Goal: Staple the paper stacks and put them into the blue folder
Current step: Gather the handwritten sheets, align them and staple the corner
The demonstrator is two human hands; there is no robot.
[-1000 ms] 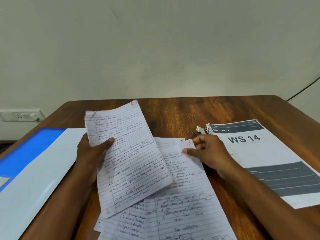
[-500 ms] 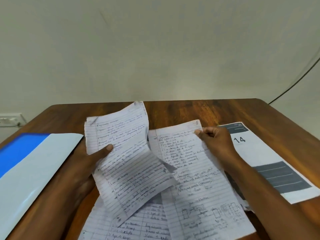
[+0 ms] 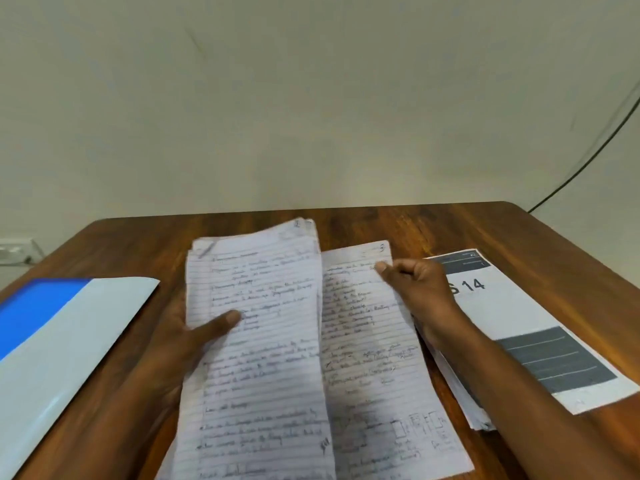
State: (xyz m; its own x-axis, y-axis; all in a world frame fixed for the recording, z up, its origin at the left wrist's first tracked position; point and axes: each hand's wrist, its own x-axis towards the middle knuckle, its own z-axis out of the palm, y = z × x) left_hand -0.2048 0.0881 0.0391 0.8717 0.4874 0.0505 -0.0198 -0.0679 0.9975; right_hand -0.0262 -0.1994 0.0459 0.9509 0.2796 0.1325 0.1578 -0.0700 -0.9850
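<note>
The left grip [image 3: 194, 327] holds a sheaf of handwritten lined sheets [image 3: 256, 341] from its left edge, thumb pressed across the front of the top page and the other fingers hidden behind the paper. The right grip [image 3: 415, 289] pinches the far right corner of a single handwritten sheet [image 3: 367, 358], thumb and curled fingers closed on the paper's edge. That sheet lies just beside the sheaf on the right, their long edges touching or overlapping near the middle; which one is on top there cannot be told. Both run from the far middle of the wooden surface [image 3: 398, 223] down to the near edge of the view, with more lined paper showing beneath them at the near side.

To the right of the right grip, partly under the wrist and forearm, lies a printed stack [image 3: 519, 320] with dark grey bands and the characters "S 14" on its top page; its edges are fanned along the near left side. On the left of the surface, apart from the left grip, lies the blue folder [image 3: 31, 313], its blue face at the far left and a pale panel [image 3: 86, 327] spread toward the middle. Whether anything is inside it cannot be seen. A dark cable [image 3: 588, 161] runs down the wall at the far right.
</note>
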